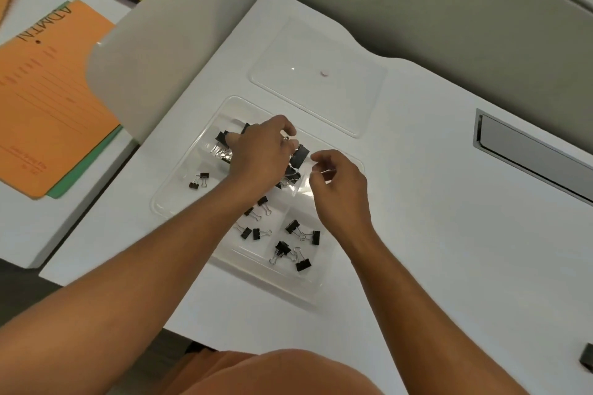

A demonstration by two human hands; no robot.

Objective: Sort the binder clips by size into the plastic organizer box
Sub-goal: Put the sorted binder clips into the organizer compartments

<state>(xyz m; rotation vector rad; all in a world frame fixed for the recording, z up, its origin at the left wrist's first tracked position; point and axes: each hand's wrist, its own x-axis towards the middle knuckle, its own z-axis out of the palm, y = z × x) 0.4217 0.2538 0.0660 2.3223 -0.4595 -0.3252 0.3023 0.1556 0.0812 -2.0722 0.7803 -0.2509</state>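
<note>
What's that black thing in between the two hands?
A big black binder clip sits between the left hand and the right hand, over the clear organizer box. The head view shows it.

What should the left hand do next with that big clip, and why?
Probably set the big clip down in the far compartment with the other large ones. The left hand grips it over the box, smaller clips already lie in nearer compartments, and the right hand hovers beside it, curled, apparently holding nothing.
</note>
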